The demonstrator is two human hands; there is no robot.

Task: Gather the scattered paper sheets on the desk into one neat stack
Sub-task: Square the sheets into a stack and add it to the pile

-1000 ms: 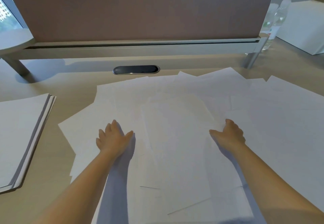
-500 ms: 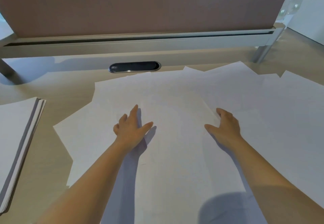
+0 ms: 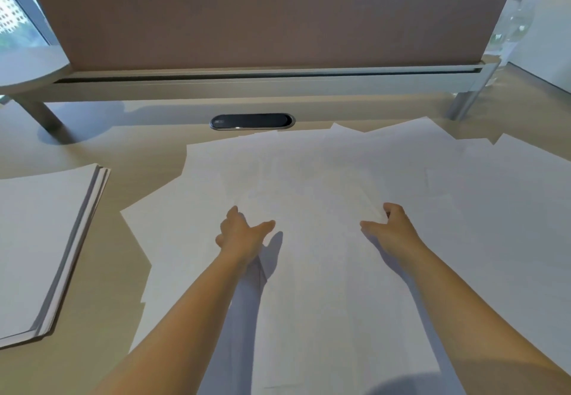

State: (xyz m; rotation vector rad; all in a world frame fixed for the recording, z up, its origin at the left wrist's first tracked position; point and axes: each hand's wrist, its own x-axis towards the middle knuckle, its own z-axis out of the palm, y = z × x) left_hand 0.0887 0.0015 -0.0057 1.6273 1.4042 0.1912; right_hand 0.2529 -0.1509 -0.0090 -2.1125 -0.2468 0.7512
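Several white paper sheets [image 3: 463, 209] lie fanned and overlapping across the middle and right of the desk. One centre sheet [image 3: 315, 271] lies on top, running toward me. My left hand [image 3: 239, 234] is at its left edge, thumb spread over the top and fingers curled at the edge. At the right edge, my right hand [image 3: 391, 227] has its thumb on the paper and its fingers curled round the edge. Both hands hold this sheet from either side.
A separate squared stack of paper [image 3: 43, 246] lies at the left on the wooden desk [image 3: 102, 348]. A dark oval cable port [image 3: 251, 121] sits behind the sheets, under a grey rail [image 3: 278, 85] and brown partition. Clear bottles [image 3: 513, 30] and a white box [image 3: 550, 42] stand back right.
Both hands slid forward and inward, from lying flat on the spread sheets to taking hold of the centre sheet's two side edges. The loose sheets have drawn closer together in the middle.
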